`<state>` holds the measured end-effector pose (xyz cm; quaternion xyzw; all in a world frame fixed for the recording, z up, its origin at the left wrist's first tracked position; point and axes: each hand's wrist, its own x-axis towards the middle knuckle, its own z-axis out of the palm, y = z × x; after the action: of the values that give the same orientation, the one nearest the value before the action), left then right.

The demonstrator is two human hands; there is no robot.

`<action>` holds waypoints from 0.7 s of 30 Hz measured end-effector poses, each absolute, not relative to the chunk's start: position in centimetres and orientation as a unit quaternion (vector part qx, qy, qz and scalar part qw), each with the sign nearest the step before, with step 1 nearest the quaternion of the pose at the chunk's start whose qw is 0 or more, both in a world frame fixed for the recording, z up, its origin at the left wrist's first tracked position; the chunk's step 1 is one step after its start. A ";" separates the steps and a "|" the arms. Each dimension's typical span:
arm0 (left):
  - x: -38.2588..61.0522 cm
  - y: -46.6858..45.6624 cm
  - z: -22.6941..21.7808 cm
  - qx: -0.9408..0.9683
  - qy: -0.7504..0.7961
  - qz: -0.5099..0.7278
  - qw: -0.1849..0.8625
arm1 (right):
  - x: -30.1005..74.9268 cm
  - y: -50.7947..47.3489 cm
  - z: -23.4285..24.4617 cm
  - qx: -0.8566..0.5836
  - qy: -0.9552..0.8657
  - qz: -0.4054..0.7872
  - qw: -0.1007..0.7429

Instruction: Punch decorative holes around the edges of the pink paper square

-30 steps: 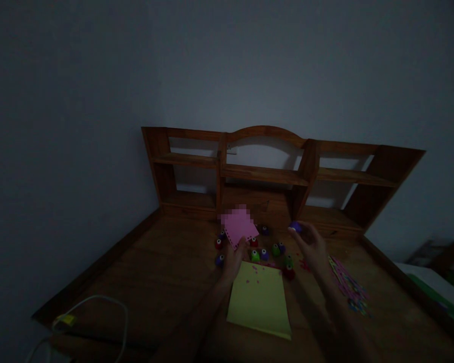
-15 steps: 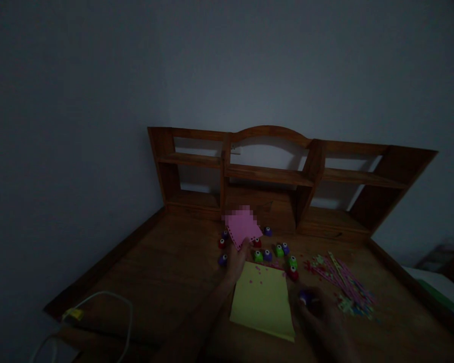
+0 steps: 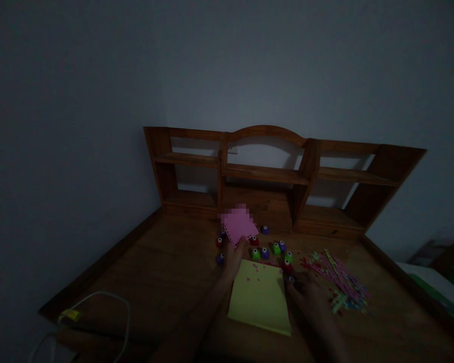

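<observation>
The room is dim. My left hand [image 3: 232,259] pinches the lower corner of a pink paper sheet [image 3: 239,225] and holds it up above the wooden desk [image 3: 166,272]. My right hand [image 3: 306,292] rests low on the desk beside the right edge of a yellow paper sheet [image 3: 259,297], fingers curled over a small punch that is mostly hidden. Several small craft punches lie behind the yellow sheet: purple [image 3: 264,230], green [image 3: 276,248] and red [image 3: 286,265].
A heap of pink and green paper strips and scraps [image 3: 340,287] lies right of my right hand. A wooden shelf unit [image 3: 265,174] stands at the desk's back against the wall. A white cable with a yellow tag [image 3: 70,316] curls at the front left corner.
My right hand, raised with a purple punch one second ago, has come down to the desk beside the yellow sheet. My left hand has kept the pink sheet up.
</observation>
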<state>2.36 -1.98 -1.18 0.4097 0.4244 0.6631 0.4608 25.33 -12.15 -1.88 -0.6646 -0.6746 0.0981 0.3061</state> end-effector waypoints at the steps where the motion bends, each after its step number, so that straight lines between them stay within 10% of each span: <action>1: 2.4 -2.0 -1.2 0.409 0.428 0.660 0.463 | 25.4 -12.0 -2.0 -0.664 -0.674 0.102 0.307; 21: 2.4 -2.0 -1.1 0.422 0.425 0.655 0.461 | 24.4 -12.7 -1.8 -0.673 -0.599 0.125 0.414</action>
<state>2.36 -2.05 -1.15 0.4225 0.4246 0.6550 0.4606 24.45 -12.69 -1.75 -0.6733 -0.5995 0.1253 0.4142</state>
